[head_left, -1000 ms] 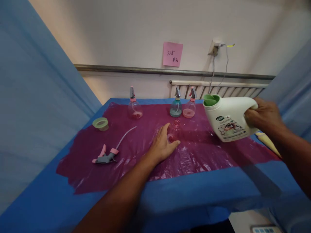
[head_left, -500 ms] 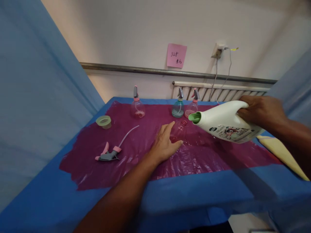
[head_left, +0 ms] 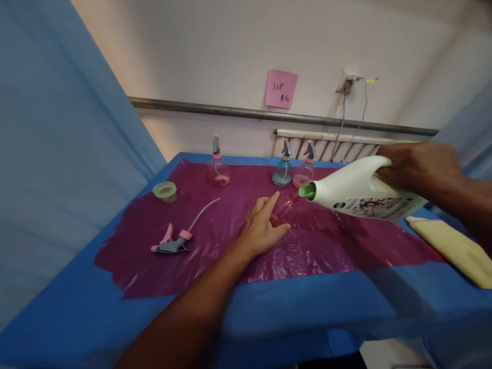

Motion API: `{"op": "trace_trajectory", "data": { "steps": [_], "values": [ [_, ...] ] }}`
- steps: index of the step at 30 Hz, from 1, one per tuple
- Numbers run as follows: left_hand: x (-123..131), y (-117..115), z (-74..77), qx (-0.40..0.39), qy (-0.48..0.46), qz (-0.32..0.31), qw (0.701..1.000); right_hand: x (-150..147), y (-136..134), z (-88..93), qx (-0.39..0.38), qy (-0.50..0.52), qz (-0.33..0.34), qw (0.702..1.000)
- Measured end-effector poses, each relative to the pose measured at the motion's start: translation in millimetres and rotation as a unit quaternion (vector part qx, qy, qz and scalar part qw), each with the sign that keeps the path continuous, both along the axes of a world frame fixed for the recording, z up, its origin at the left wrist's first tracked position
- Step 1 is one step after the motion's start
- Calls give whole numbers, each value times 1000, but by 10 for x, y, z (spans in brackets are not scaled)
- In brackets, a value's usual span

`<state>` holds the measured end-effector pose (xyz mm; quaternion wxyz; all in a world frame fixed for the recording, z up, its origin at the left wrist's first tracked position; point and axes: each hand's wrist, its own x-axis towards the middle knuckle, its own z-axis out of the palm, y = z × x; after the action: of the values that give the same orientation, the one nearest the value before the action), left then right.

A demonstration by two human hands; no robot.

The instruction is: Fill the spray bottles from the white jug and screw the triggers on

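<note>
My left hand (head_left: 261, 225) is curved round the side of a clear pinkish spray bottle without its head (head_left: 285, 207), gripping it on the purple sheet. The bottle tilts to the right, its threaded mouth towards the jug. My right hand (head_left: 417, 166) is closed on the handle of a white detergent jug (head_left: 357, 189), held on its side above the sheet. The jug's green spout (head_left: 308, 191) is close beside the bottle's mouth; whether they touch I cannot tell. A grey and pink trigger spray head (head_left: 172, 244) with a thin tube lies left of my left hand.
Behind stand a pink-topped spray bottle (head_left: 219, 171), a teal one (head_left: 282, 174) and another pink one (head_left: 303, 174). A pale green lidded tub (head_left: 165, 191) sits on the left. A folded yellow cloth (head_left: 449, 246) lies right. A wall and metal rail (head_left: 230, 110) bound the back.
The jug has tipped slightly, its rear end rising with my right hand, and its spout is a little lower. My left hand has stayed on the bottle, which leans slightly more to the right.
</note>
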<state>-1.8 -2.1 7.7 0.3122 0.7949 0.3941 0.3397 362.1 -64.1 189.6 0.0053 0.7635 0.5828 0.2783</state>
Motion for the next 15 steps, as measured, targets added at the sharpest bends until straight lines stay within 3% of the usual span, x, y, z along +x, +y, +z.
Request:
{"op": "trace_trajectory", "data": {
  "steps": [15],
  "values": [
    [5, 1, -42, 5, -4, -4, 1000, -76, 12, 138, 2, -42, 10, 999]
  ]
}}
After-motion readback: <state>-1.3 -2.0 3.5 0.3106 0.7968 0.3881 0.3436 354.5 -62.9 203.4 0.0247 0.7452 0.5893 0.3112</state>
